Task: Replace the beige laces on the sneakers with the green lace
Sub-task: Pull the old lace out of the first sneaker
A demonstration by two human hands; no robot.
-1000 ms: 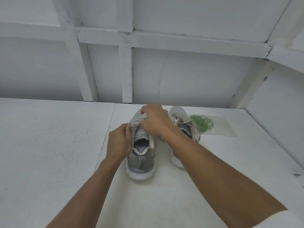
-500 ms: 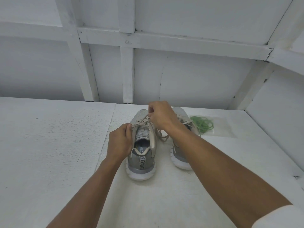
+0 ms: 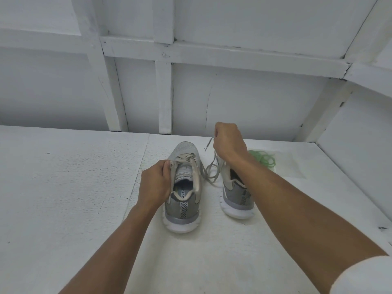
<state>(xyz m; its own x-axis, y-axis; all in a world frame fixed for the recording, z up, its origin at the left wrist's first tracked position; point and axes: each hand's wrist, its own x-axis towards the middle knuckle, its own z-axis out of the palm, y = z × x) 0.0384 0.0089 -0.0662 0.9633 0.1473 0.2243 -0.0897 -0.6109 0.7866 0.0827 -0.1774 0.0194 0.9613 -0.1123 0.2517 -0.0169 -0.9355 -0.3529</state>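
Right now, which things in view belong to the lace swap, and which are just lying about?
Job: left sneaker, gripped by left hand; beige lace, pinched by right hand; right sneaker; green lace.
Lying about: clear bag by the green lace.

Both bare forearms stretched forward. The left hand (image 3: 156,184) sat low, fingers curled, pinching the left sneaker (image 3: 184,200) at its edge. The right hand (image 3: 230,143), held higher and farther out, pinched the beige lace (image 3: 209,172).
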